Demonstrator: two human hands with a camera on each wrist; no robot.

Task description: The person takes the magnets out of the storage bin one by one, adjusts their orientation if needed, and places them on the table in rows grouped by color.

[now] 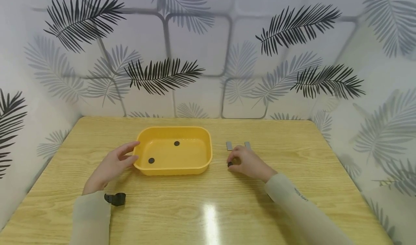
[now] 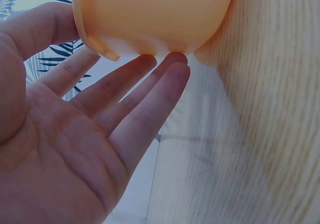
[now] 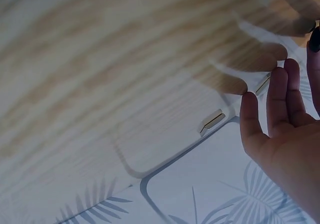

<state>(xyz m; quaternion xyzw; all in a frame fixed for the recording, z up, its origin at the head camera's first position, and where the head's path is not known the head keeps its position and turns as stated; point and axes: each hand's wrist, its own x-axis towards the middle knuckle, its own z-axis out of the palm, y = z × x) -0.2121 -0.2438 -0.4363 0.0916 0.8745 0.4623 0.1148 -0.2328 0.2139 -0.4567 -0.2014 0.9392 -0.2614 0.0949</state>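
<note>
A yellow rectangular tray [image 1: 172, 171] sits on the table, with two small black discs lying apart inside it, one disc [image 1: 177, 143] towards the back and another disc [image 1: 151, 160] at the front left. At the tray's left end is my left hand [image 1: 110, 165]; in the left wrist view its extended fingers [image 2: 150, 98] touch the outside wall. To the right of the tray, my right hand [image 1: 249, 162] pinches a black disc [image 1: 229, 164] between thumb and fingertips, low over the tabletop. The right wrist view catches this disc [image 3: 315, 39] at its right edge.
Just beyond my right hand lie two flat grey rectangular pieces, a left piece [image 1: 229, 146] and a right piece [image 1: 247, 145] partly hidden by the hand. The wood-grain table [image 1: 169, 209] ends against a leaf-patterned wall [image 1: 208, 93].
</note>
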